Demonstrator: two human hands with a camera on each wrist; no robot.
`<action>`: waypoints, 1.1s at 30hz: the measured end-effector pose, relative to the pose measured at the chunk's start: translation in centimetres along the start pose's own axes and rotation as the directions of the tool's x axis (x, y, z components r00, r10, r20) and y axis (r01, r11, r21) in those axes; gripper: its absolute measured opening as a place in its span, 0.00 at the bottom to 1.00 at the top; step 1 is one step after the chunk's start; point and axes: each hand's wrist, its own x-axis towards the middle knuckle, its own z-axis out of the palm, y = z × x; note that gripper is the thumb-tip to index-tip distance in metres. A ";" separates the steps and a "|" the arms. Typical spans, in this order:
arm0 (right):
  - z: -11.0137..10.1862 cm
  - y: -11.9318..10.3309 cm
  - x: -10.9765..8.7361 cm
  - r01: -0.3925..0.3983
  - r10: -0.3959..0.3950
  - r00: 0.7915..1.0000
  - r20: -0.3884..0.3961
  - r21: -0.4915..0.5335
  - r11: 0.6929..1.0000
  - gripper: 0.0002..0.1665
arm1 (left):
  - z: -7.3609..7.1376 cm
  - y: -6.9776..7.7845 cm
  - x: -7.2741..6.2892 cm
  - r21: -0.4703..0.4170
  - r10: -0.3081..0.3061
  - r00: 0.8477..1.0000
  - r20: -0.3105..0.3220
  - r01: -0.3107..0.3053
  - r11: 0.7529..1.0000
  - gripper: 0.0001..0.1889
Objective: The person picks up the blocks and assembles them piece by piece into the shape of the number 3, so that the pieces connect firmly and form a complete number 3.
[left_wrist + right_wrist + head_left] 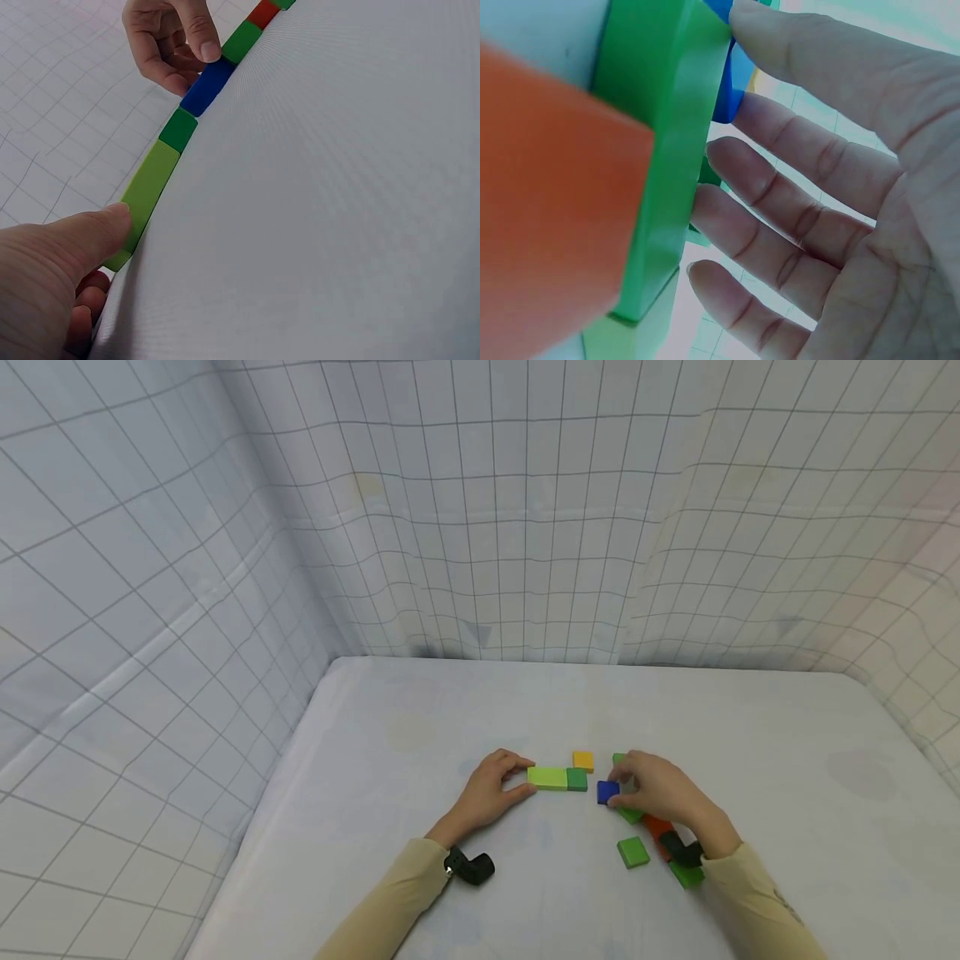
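My left hand (pixel 487 789) holds the left end of a long light green block (pixel 547 778), thumb on the near side and fingers on the far side. A dark green block (pixel 577 779) sits end to end with it. Just to the right, my right hand (pixel 663 789) pinches a blue block (pixel 608 792) between thumb and index finger; the other fingers spread loosely in the right wrist view. A green block (pixel 660 150) stands beside the blue one there, with a red-orange block (pixel 555 210) close to the camera. The right hand partly covers these in the head view.
Behind the dark green block lies a yellow block (pixel 582 762). A loose green block (pixel 633 852) rests nearer me, and another green block (pixel 687 876) lies by my right sleeve. All are on a white-covered table (pixel 405 710) enclosed by grid-patterned cloth (pixel 487 510).
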 end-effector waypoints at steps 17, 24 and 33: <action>1.0 -1.4 -0.2 0.013 -0.015 0.999 0.035 0.059 0.998 0.16 | 0.0 0.0 0.0 0.005 0.004 1.000 0.003 -0.004 1.000 0.18; 1.3 -1.7 -0.1 0.013 -0.013 1.000 0.010 0.050 0.999 0.15 | 0.1 -0.2 -0.1 0.017 0.015 1.000 -0.006 -0.015 1.000 0.18; 1.3 -1.8 0.2 0.024 -0.024 1.000 -0.005 0.059 0.998 0.14 | 0.2 -0.3 0.0 0.017 0.015 1.000 -0.008 -0.015 1.000 0.18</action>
